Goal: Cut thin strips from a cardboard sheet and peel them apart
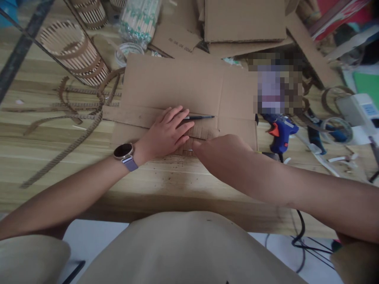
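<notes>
On the desk [183, 189], at the centre of our dial, lies the cardboard sheet [177, 83], with a narrower cardboard strip [126, 116] across its near part. Our left hand [170, 130] presses on them, its grip released, fingers spread; a dark pen [203, 117] lies by the fingertips, pointing toward 3 o'clock. Our right hand [222, 156] is curled at the sheet's near edge; its fingers are hidden, so we cannot tell what its grip grasps. At 10 o'clock we see a slatted basket [90, 59], bound with brown bands, its open mouth showing the inner faces of the slats. At 11 o'clock a clear plastic bag [140, 19] holds many pale sticks, and just below it sits a round tub [120, 60], whose contents we cannot make out. Loose corrugated strips [79, 146] lie at 9 o'clock, a blue glue gun [281, 136] at 3.
</notes>
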A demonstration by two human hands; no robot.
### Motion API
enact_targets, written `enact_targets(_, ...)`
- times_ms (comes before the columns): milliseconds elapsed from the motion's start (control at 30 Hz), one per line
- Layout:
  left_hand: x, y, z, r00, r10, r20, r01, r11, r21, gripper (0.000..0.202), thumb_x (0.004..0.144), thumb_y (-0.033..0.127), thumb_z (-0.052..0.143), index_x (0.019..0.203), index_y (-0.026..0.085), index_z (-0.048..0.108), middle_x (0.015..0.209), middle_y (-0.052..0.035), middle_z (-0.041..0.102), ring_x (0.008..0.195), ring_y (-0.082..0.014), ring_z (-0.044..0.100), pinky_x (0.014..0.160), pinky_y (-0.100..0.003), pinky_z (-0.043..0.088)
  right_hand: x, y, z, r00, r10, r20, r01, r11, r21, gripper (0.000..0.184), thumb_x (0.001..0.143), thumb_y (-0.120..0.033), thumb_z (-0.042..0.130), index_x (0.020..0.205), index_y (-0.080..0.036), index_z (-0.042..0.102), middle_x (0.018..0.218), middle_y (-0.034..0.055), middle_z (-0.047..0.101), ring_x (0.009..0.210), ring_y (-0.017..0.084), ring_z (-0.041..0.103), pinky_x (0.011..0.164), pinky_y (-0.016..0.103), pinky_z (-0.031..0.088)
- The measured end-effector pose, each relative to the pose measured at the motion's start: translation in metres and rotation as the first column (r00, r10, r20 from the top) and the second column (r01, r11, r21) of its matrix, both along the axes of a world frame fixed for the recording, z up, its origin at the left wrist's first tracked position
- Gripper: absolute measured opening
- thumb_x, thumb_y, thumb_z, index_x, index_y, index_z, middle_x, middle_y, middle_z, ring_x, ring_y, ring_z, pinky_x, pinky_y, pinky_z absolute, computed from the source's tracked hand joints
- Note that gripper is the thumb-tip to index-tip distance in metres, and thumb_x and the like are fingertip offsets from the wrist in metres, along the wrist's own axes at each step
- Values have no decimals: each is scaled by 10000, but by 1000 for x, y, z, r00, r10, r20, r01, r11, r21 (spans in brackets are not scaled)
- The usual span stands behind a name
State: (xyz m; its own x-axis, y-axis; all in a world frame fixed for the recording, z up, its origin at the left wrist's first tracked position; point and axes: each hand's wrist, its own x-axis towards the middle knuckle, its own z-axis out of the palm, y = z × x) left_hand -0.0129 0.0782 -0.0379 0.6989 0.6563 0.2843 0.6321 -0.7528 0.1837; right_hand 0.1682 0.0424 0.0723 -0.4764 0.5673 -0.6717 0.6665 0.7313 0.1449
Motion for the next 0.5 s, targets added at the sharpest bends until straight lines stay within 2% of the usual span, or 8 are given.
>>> enact_targets(100, 0, 0, 0, 1000, 2, -1, -2, 1000, 6, 394, 1045, 337, 463, 1357, 131, 587, 1540, -218, 490, 1466, -387, 393, 1186, -614, 331, -2, 2, -1, 1000, 7, -24, -7, 1000, 5, 667, 771, 28, 622, 1388, -223, 586, 1219, 140, 738, 909, 276, 747, 511, 307, 459)
enact_targets(267, -2, 1, -2, 1000, -11, 15, 11, 1000, -22, 409, 1048, 356, 456, 1366, 130, 582, 1546, -228, 480, 1472, -388, 382, 1188, -622, 320, 0, 3, -1, 999, -6, -48, 7, 1000, 8, 673, 790, 43, 612, 1414, -204, 569, 1106, 145, 764, 907, 294, 757, 548, 322, 486)
enact_targets(433, -4, 2, -3, 1000, -19, 24, 20, 999, -45, 420, 1047, 372, 462, 1389, 150, 564, 1556, -218, 471, 1481, -382, 372, 1183, -628, 326, 7, 3, -2, 998, -2, -69, 5, 999, 34, 549, 825, 32, 586, 1319, -202, 633, 1029, 118, 777, 832, 269, 760, 519, 310, 460)
enact_targets(500, -5, 2, -3, 1000, -18, 13, 19, 999, -34, 425, 1046, 377, 465, 1389, 146, 565, 1550, -217, 478, 1472, -385, 383, 1180, -620, 334, 9, 2, -2, 999, 32, -43, -30, 999, 45, 560, 821, 42, 575, 1323, -202, 621, 1005, 107, 780, 808, 250, 755, 508, 296, 437)
